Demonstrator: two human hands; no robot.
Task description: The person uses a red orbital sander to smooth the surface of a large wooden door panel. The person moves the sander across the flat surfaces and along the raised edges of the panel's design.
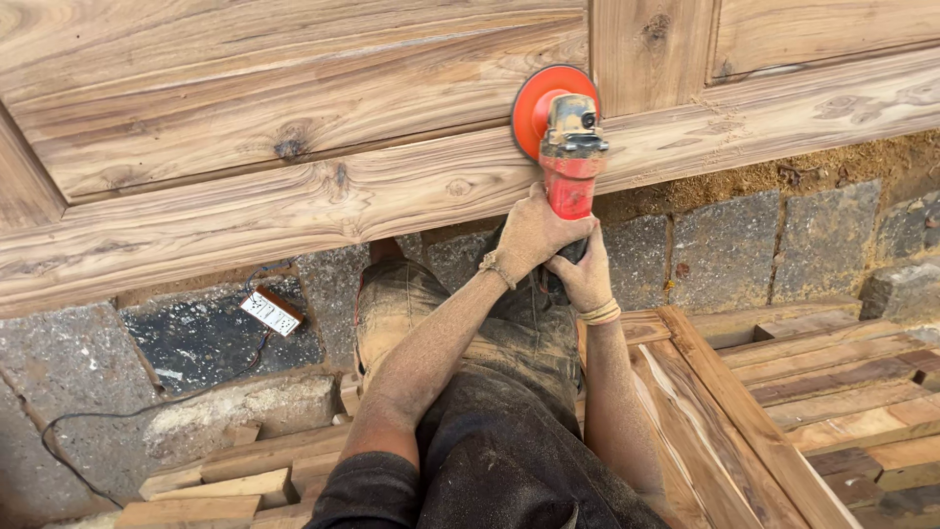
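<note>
Up against the wooden door (294, 127) I have the grinder (568, 157) pressed, its round orange disc (537, 103) flat on the long lower rail, just beside the upright piece between two panels. Grinder body is red, with a grey metal head near the disc, all of it dusted pale. Left hand (534, 235) is wrapped tight around the red handle from above, fingers curled closed on it, a thread band at the wrist. Right hand (586, 277) sits just below and behind, also clenched around the rear of the handle, touching the left, with a band on that wrist too. Both forearms are coated in fine sawdust. Door shows strong brown and tan grain, a dark knot in the left panel, and it leans across the top of my view. Below it, grey stone blocks (725, 245) with sawdust piled along their top edge. A white socket strip (271, 311) lies on the stones at left, a black cable (147, 402) trailing from it. Stacked wooden planks (832, 392) fill the lower right, and short offcuts (215, 485) lie at lower left.
</note>
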